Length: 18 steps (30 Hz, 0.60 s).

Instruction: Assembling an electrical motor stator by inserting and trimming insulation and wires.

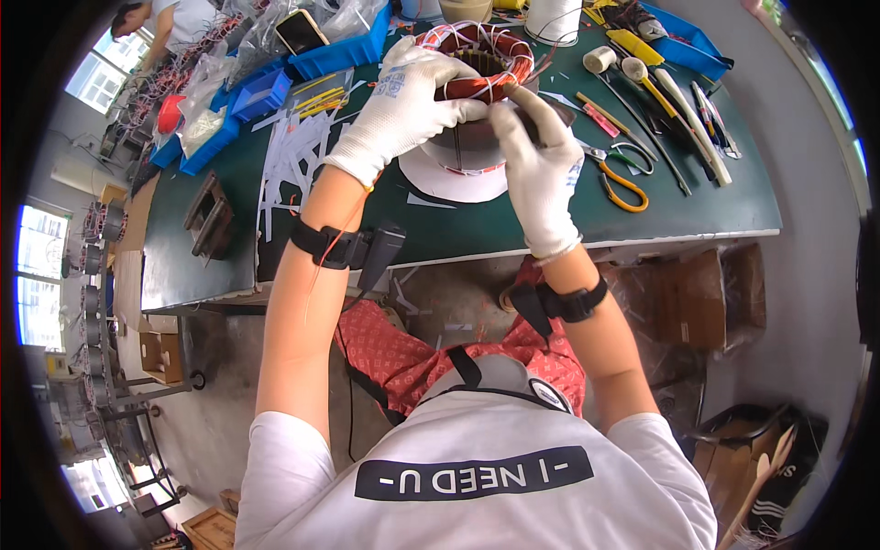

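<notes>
While gloved hands (477,128) grip: copper-wound stator (477,64)

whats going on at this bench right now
A person in white knit gloves works on a round motor stator with copper-red windings standing on the dark green bench. The left hand grips its near rim; the right hand pinches at the winding edge. Orange-handled scissors lie to the right.
</notes>
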Available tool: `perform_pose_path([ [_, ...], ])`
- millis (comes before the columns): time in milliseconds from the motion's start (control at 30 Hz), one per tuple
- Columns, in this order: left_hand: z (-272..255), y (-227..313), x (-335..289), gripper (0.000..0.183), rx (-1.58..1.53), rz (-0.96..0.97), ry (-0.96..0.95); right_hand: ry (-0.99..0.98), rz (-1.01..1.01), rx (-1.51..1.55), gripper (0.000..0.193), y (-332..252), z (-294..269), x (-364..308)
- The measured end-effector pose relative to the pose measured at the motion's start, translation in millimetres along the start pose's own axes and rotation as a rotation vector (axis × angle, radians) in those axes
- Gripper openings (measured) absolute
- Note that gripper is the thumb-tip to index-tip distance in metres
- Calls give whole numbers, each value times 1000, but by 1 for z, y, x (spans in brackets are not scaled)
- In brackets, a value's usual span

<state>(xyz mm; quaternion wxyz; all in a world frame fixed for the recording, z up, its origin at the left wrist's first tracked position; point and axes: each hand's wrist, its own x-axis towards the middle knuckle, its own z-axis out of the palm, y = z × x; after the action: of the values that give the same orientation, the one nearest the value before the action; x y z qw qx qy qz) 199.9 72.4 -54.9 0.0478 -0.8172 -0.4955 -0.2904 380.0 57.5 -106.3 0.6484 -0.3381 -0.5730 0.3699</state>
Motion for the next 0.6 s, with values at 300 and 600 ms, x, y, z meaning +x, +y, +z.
perform_pose_path([
  [300,1,-12,4,39,-78,-10,-65,192,-362,-175,24,25,2,24],
  [600,11,-34,2,32,-385,-53,-25,-164,-938,-814,42,19,-30,46],
])
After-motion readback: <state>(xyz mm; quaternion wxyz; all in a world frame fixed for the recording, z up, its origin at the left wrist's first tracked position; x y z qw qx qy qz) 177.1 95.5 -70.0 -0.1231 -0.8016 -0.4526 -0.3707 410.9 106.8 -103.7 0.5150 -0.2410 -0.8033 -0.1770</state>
